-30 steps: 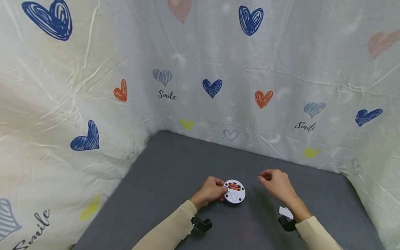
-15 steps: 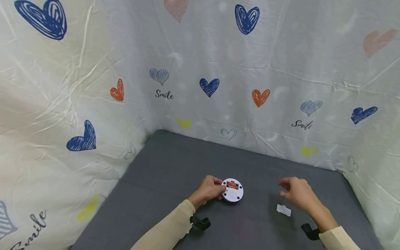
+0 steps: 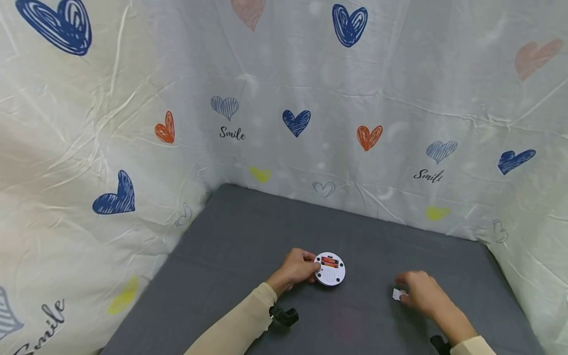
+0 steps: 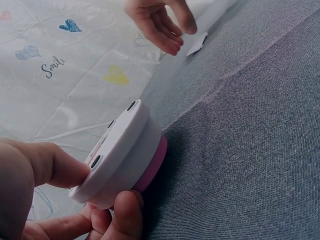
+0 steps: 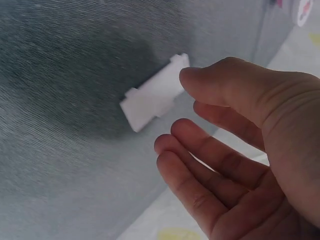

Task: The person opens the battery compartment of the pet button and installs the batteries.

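My left hand (image 3: 296, 269) holds a round white device (image 3: 330, 277) by its left edge, thumb on top and fingers beneath. The device's underside faces up, with small dark feet, a patch of speaker holes and two orange-red batteries (image 3: 330, 262) in an uncovered compartment. A pink band (image 4: 154, 162) rings its lower part in the left wrist view. Over to the right, a small white battery cover (image 5: 155, 95) with tabs lies on the cloth. My right hand (image 3: 421, 292) hovers right over it, thumb and fingers spread apart around the cover with nothing gripped.
A grey cloth (image 3: 266, 222) covers the table. White curtains (image 3: 257, 64) printed with hearts and "Smile" stand along the back and sides. A black wrist strap mount (image 3: 285, 316) sits on the left forearm, and another (image 3: 439, 344) on the right.
My right hand has moved right, away from the device, then lowered over the battery cover. The left hand keeps its hold on the device, nearly still.
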Motion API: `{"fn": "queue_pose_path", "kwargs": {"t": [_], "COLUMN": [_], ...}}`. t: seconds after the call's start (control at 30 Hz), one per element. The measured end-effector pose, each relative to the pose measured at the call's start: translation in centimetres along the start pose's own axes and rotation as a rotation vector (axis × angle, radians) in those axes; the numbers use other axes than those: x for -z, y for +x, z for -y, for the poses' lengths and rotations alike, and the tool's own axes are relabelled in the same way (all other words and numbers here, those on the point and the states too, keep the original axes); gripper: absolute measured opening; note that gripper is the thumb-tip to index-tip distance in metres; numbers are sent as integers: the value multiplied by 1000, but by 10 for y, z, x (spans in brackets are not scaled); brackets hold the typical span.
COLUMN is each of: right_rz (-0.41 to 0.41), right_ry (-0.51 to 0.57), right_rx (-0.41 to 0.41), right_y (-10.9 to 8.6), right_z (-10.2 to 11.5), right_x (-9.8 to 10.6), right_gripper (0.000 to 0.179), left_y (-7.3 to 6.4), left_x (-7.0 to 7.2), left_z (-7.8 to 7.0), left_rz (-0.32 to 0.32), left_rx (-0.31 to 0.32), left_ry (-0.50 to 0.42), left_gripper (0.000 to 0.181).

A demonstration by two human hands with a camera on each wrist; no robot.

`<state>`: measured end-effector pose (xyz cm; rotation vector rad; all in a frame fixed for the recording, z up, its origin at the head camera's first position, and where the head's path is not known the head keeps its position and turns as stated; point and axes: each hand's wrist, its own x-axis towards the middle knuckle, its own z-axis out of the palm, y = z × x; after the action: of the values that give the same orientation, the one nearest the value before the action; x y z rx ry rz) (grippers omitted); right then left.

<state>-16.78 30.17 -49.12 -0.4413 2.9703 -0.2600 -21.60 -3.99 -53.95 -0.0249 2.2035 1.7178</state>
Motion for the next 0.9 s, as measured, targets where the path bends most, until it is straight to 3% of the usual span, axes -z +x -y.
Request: {"fn": "queue_pose_path", "kwargs": {"t": [0.17,0.33,0.6,0.9], "right_rz": [21,-14,-78,-87], "right_ry": [-16,-34,-43,-57], "right_rx": [-13,-1,28,53], "right_y": [-1,-2,-4,-5], "right_z": [-1,-4,-3,-1], "right_x": [-11,-18,-22,-21], "right_gripper": [24,26,21,19], "left_y": [0,0,-1,-2], "left_x": [1,1,2,1], "left_z": [-1,-1,-3,0], "left_rz": [-1,1,-5,-9], "left_rx": [-10,-12,-15,-4], "left_ry": [-6,-8,-21,0], "left_gripper": [29,29,29,31]}}
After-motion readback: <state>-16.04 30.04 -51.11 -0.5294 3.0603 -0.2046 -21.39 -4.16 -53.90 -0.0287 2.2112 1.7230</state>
